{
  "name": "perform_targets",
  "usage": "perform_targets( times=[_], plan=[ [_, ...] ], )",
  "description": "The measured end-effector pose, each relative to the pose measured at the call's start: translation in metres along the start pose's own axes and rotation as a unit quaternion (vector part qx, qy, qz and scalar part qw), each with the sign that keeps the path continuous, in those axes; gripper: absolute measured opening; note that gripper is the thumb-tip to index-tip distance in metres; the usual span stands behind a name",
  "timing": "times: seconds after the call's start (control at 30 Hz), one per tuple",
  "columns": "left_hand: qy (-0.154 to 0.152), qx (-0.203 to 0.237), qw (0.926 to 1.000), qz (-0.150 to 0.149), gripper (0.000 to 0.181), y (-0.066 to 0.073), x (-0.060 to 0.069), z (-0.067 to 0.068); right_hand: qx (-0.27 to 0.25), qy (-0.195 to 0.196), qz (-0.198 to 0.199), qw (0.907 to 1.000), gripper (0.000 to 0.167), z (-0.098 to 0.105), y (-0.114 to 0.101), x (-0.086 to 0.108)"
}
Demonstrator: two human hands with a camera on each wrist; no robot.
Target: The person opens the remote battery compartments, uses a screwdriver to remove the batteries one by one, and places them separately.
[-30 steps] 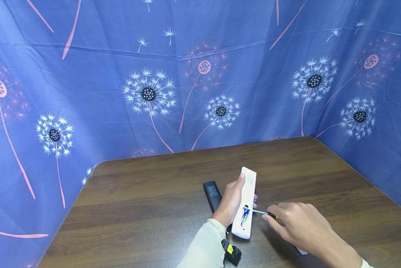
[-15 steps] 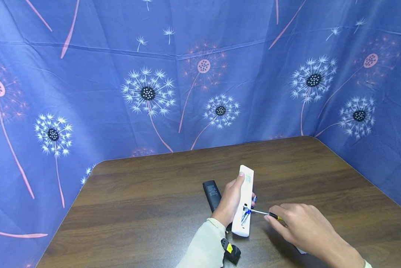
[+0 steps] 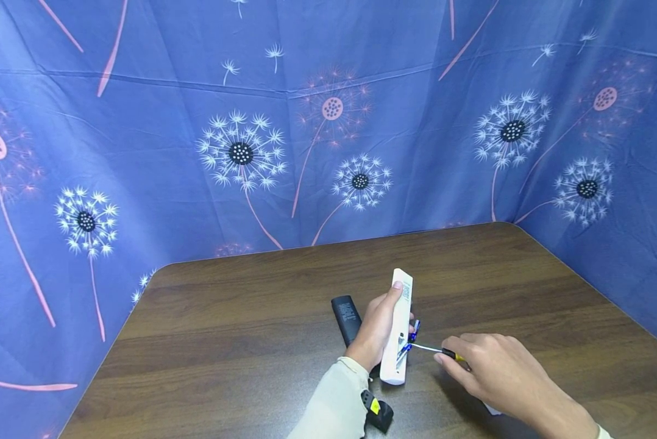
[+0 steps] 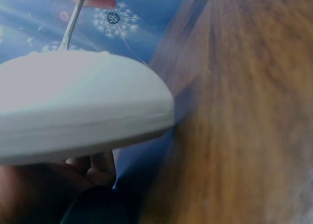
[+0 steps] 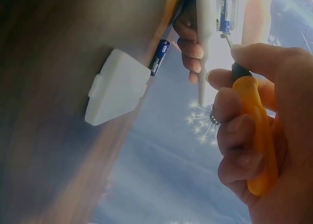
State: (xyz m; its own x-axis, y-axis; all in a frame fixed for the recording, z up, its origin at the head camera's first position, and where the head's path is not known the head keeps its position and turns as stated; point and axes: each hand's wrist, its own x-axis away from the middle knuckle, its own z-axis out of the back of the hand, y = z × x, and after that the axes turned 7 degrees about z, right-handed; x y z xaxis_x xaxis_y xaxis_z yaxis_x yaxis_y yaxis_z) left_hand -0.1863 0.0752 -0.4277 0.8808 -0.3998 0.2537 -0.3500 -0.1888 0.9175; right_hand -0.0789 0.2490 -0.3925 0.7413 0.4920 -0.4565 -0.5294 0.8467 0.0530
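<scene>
In the head view my left hand [image 3: 376, 329] grips a white remote [image 3: 400, 305], thumb on its back face. Inside its uncovered battery compartment sits a blue battery [image 5: 225, 11]. My right hand [image 3: 498, 372] holds a screwdriver with a yellow-orange handle [image 5: 258, 141] and black collar; its metal shaft [image 3: 427, 348] reaches to the battery's end in the right wrist view. Another blue battery [image 3: 415, 330] shows just past the remote's right side. The left wrist view has the remote's pale end [image 4: 88, 92] close up, left fingers [image 4: 101, 168] beneath it.
A black remote [image 3: 347, 318] lies on the brown wooden table [image 3: 241, 329], partly behind my left hand. A white cover [image 5: 117, 89] lies on the table under my right hand. A black strap with a yellow mark [image 3: 380, 414] is at my left wrist. Patterned blue cloth surrounds the table.
The white remote has turned more edge-on and moved slightly left. More of the battery beyond its right side shows. My right hand and the screwdriver have shifted very slightly right.
</scene>
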Motion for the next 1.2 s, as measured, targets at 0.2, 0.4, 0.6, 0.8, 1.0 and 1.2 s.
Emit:
perform_targets(
  times=[0.2,0.4,0.6,0.8,1.0,1.2],
  plan=[
    [0.020,-0.026,0.9993,-0.017,0.055,-0.0003,0.0001,-0.0014,-0.002,-0.017,-0.012,0.9998,0.013,0.0005,-0.0005,0.0017],
    [0.048,-0.042,0.9977,-0.020,0.053,-0.0004,0.0010,-0.0033,-0.006,-0.038,-0.027,0.9989,0.013,0.0008,0.0003,0.0030],
    [0.068,-0.046,0.9962,-0.026,0.053,-0.0013,0.0005,-0.0040,0.000,-0.025,-0.029,0.9993,0.015,-0.0008,0.0020,0.0050],
    [0.084,-0.072,0.9931,-0.040,0.050,-0.0022,-0.0009,-0.0034,0.000,-0.026,-0.033,0.9991,0.015,-0.0019,0.0041,0.0058],
    [0.091,-0.108,0.9888,-0.048,0.048,-0.0011,-0.0008,-0.0029,-0.003,-0.034,-0.040,0.9986,0.015,-0.0029,0.0052,0.0064],
    [0.099,-0.109,0.9879,-0.048,0.047,-0.0005,-0.0012,-0.0034,-0.009,-0.044,-0.045,0.9980,0.015,-0.0051,0.0060,0.0073]
  ],
)
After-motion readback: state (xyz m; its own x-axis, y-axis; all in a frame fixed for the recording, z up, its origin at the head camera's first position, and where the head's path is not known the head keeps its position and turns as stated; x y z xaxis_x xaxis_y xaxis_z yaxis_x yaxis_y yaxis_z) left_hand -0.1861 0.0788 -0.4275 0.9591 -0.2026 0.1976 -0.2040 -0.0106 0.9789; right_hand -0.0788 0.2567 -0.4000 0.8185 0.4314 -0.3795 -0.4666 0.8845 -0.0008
